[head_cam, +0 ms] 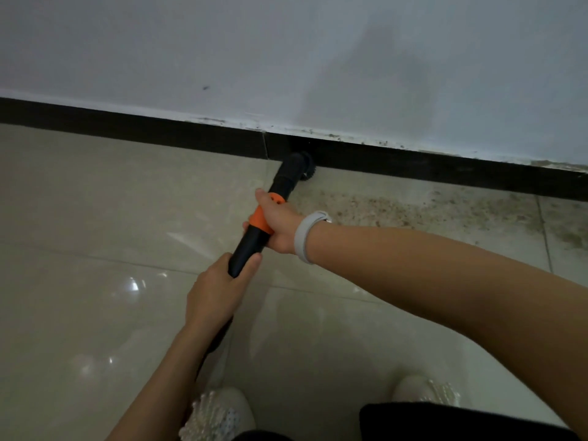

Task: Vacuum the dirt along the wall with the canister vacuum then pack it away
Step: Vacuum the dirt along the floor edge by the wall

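A black vacuum wand (pixel 247 248) with an orange collar (pixel 260 221) points up and to the right toward the wall. Its round brush nozzle (pixel 302 167) touches the floor at the black baseboard (pixel 159 135). My right hand (pixel 280 224) grips the wand at the orange collar; a pale wristband sits on that wrist. My left hand (pixel 216 294) grips the black tube lower down, and the hose runs back under that forearm. Brown speckled dirt (pixel 413 211) lies on the tiles to the right of the nozzle, along the baseboard. The canister itself is out of view.
The white wall (pixel 286 58) has grime along its lower edge above the baseboard. Glossy beige floor tiles (pixel 95 218) spread to the left and toward me. My two feet in light beaded shoes (pixel 219 415) stand at the bottom of the view.
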